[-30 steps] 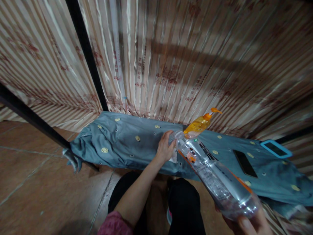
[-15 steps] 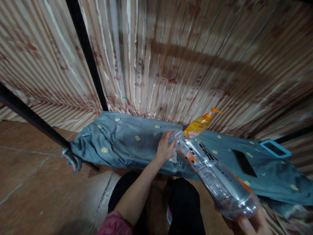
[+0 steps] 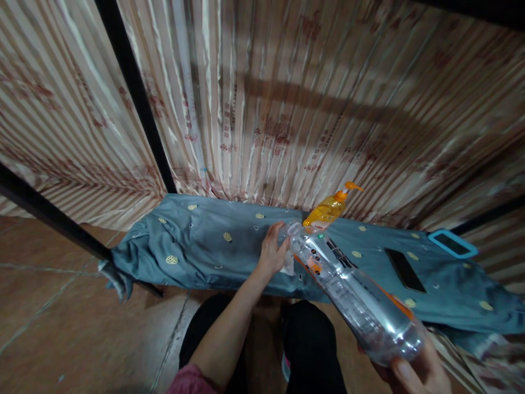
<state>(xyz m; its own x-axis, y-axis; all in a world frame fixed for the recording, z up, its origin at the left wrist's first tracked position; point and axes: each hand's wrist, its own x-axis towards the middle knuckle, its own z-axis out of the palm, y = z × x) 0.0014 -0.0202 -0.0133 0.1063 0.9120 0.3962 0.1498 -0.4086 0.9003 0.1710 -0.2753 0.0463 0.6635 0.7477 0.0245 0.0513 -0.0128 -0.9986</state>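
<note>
A large clear plastic bottle (image 3: 356, 295) with a silver and orange label lies slantwise across my view, its neck up and to the left. My right hand (image 3: 418, 366) grips it around the base at the lower right. At the other end my left hand (image 3: 273, 253) has its fingers closed around the neck. Something white (image 3: 289, 265), perhaps a tissue or cloth, shows below the left fingers; whether the hand holds it I cannot tell. Behind the bottle's neck stands a yellow pump bottle (image 3: 326, 212) with an orange pump head.
A grey-blue cloth with yellow pineapple prints (image 3: 205, 241) covers the narrow bench. On its right lie a dark phone (image 3: 405, 270) and a blue-framed tablet-like object (image 3: 453, 244). Striped curtains (image 3: 262, 98) hang behind, and black poles (image 3: 135, 93) stand at the left.
The view has shifted slightly, so the bench things appear a little further left. Both hands keep their hold on the clear bottle, with hardly any change in its pose.
</note>
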